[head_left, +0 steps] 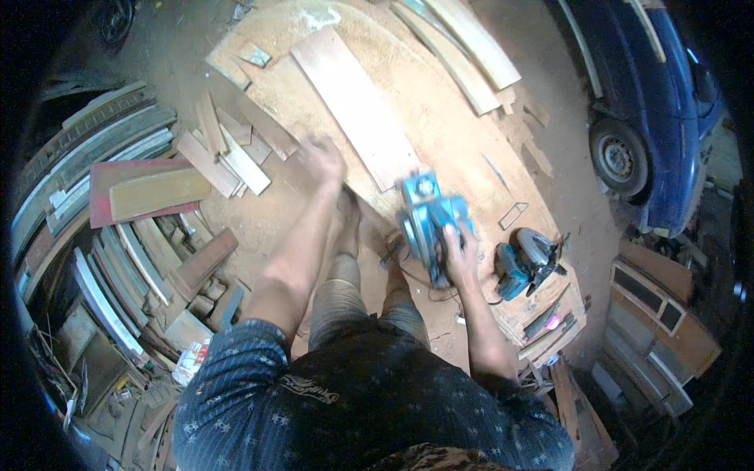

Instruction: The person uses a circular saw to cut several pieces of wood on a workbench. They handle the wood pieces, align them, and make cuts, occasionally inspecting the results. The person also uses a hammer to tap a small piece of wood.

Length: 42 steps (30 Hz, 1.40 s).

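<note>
A teal power tool (428, 208), which looks like an electric planer, is gripped from above by my right hand (459, 251). It is at the near end of a long pale wooden board (353, 102) that lies flat on the workbench (463, 149). Whether the tool touches the board or the bench I cannot tell. My left hand (320, 159) is at the bench's near edge, beside a brown strip of wood (267, 125) there. Motion blurs its fingers, so their closing cannot be made out.
A teal circular saw (525, 263) rests on the bench to the right. Long planks (463, 55) lie along its far side. Offcuts (228, 153) and stacked boards (118, 259) cover the floor at left. A blue car (667, 118) stands at far right.
</note>
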### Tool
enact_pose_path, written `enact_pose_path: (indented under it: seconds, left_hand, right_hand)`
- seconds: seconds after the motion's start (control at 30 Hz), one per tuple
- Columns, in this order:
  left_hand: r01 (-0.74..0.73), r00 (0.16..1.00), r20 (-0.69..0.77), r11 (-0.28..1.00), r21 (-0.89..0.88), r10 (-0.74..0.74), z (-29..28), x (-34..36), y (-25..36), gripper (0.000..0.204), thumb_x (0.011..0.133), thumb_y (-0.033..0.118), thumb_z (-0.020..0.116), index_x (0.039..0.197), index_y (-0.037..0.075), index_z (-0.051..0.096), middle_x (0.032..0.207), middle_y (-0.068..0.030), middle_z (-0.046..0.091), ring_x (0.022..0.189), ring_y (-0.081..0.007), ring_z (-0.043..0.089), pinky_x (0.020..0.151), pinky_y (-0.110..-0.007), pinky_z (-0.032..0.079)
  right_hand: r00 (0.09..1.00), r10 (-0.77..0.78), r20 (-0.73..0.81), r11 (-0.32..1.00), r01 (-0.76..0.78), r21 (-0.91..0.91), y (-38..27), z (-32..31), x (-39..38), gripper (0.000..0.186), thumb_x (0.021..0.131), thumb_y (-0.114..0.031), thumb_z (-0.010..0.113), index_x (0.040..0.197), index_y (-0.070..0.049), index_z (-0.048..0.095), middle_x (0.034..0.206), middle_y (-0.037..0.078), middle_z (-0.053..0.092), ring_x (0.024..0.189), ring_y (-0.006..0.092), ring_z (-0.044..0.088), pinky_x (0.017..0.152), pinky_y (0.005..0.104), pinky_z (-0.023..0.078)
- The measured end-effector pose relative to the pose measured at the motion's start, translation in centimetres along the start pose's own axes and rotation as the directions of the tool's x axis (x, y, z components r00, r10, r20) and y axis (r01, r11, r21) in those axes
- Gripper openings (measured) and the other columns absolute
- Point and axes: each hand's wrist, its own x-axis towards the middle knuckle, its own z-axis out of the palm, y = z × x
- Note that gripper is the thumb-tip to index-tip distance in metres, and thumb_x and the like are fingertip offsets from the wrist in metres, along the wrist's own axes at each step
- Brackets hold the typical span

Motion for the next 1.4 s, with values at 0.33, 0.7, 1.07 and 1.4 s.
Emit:
enact_pose_path:
  seconds: [0.33,0.7,1.07,1.4]
  left_hand:
    - [0.325,0.737,0.421,0.823,0.466,-0.529,6.5,-8.6,11.5,0.125,0.068,0.06,0.087,0.145,-0.015,0.024,0.145,-0.0323,0.043,0.133,-0.0426,0.05,0.108,-0.047,0.047]
    - [0.653,0.565,0.794,0.709,-0.266,-0.223,4.6,-6.9,6.9,0.038,0.097,0.02,0.07,0.123,-0.006,0.059,0.117,-0.0185,0.069,0.102,-0.0289,0.07,0.084,-0.045,0.06]
    - [0.681,0.606,0.78,0.609,-0.407,-0.157,-10.7,-21.7,14.8,0.041,0.106,0.025,0.048,0.132,-0.006,0.054,0.117,-0.016,0.07,0.095,-0.0289,0.071,0.084,-0.043,0.062]
    - [0.727,0.647,0.76,0.346,-0.594,-0.055,-16.1,-17.4,24.2,0.029,0.102,0.012,0.054,0.122,-0.008,0.053,0.106,-0.0197,0.066,0.087,-0.028,0.071,0.067,-0.035,0.065]
  right_hand:
    - [0.927,0.273,-0.257,0.962,-0.257,0.094,-18.2,-17.2,-22.6,0.044,0.102,-0.044,0.06,0.094,-0.002,0.069,0.065,0.001,0.06,0.054,0.0079,0.056,0.052,0.0258,0.044]
    - [0.698,0.401,-0.593,0.905,-0.2,0.376,-10.8,-31.9,-34.7,0.04,0.098,-0.042,0.066,0.092,-0.003,0.07,0.063,0.002,0.062,0.05,0.0088,0.055,0.048,0.0254,0.043]
    - [0.558,0.391,-0.732,0.907,-0.097,0.411,19.4,-39.9,-20.8,0.022,0.09,-0.025,0.079,0.093,-0.005,0.069,0.07,0.001,0.064,0.056,0.0101,0.058,0.048,0.0278,0.046]
    - [0.617,0.277,-0.736,0.866,0.171,0.47,30.5,-37.3,-14.1,0.029,0.094,-0.017,0.074,0.115,0.002,0.069,0.101,0.009,0.072,0.075,0.0177,0.069,0.058,0.03,0.056]
